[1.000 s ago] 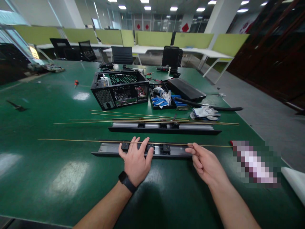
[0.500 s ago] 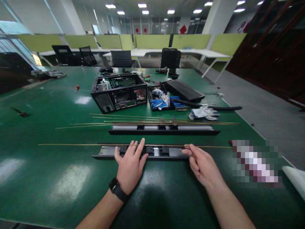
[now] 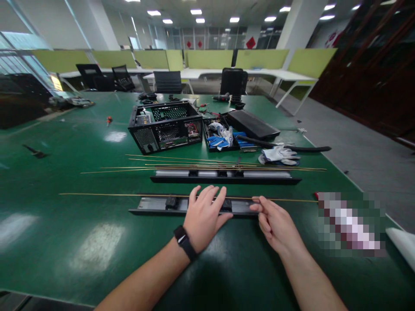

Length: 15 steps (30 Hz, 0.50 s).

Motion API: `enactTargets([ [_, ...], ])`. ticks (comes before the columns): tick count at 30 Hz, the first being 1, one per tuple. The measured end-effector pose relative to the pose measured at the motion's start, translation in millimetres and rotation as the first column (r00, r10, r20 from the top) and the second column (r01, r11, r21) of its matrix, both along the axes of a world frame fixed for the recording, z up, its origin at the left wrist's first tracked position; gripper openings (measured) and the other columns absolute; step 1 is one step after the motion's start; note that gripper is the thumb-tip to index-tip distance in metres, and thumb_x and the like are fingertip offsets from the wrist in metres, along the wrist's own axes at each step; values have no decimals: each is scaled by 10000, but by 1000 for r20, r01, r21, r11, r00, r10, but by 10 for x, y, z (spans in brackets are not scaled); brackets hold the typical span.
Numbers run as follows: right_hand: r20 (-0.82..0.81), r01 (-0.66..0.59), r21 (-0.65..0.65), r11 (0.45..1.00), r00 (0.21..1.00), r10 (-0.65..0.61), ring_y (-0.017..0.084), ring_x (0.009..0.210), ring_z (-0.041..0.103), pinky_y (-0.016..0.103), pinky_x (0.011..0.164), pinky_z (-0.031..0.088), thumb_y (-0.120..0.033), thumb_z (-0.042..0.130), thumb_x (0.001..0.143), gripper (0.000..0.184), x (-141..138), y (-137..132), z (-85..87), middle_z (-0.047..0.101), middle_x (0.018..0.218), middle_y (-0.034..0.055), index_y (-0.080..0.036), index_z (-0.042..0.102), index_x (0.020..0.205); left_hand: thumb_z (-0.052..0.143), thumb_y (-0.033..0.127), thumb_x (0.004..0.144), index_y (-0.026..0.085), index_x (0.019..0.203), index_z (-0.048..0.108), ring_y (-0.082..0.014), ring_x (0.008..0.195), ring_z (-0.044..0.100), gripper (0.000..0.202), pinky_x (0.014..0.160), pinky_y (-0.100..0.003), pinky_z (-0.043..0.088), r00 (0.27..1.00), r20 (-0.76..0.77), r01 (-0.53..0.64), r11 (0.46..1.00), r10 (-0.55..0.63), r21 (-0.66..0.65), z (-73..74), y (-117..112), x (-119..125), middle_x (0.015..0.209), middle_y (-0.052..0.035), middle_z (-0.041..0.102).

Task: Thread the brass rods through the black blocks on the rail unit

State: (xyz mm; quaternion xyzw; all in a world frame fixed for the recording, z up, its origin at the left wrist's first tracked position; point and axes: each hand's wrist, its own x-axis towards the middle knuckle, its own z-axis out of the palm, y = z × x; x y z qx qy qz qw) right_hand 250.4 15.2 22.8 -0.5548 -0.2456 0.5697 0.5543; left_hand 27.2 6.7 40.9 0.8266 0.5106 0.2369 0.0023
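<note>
A thin brass-coloured rod (image 3: 97, 194) runs sideways along the near metal channel (image 3: 149, 203), which has black blocks (image 3: 172, 202) set in it. Fingers spread, my left hand (image 3: 205, 216) lies palm down across the middle of the channel and hides part of the rod and the blocks there. A dark watch is on that wrist. Toward the channel's right end, my right hand (image 3: 274, 220) pinches the rod between its fingertips; the exact contact is partly hidden.
Behind lies a second channel (image 3: 227, 180) with several thin rods (image 3: 136, 169) across it. Farther back are an open computer case (image 3: 167, 129), a tray holding gloves (image 3: 220, 136), a loose glove (image 3: 279, 154), a black panel (image 3: 251, 123) and a dark tube (image 3: 304, 149). A blurred-out object is at right.
My left hand has slid right along the channel, uncovering the left black block. My right hand stays at the same place on the rod. The view has shifted slightly.
</note>
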Motion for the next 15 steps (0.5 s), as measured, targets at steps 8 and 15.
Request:
enactTargets([
  [8,-1,3,-37,999,1000,-3,31,321,328,160,243,203,-390,818,818,340,104,-10,76,743,801,76,-124,705,998,687,412,971,239,1291,627,-240,1189,667,368,1165,-516,360,999,-39,33,996,-37,-87,-109,185,106,1195,-65,755],
  [15,10,176,-45,983,984,-175,26,329,320,152,242,203,-263,699,894,129,449,58,90,727,802,49,-141,684,929,729,416,939,242,1278,644,-249,1214,645,390,1168,-519,373,1000,-25,-1,999,0,-41,-102,173,40,1243,-67,724],
])
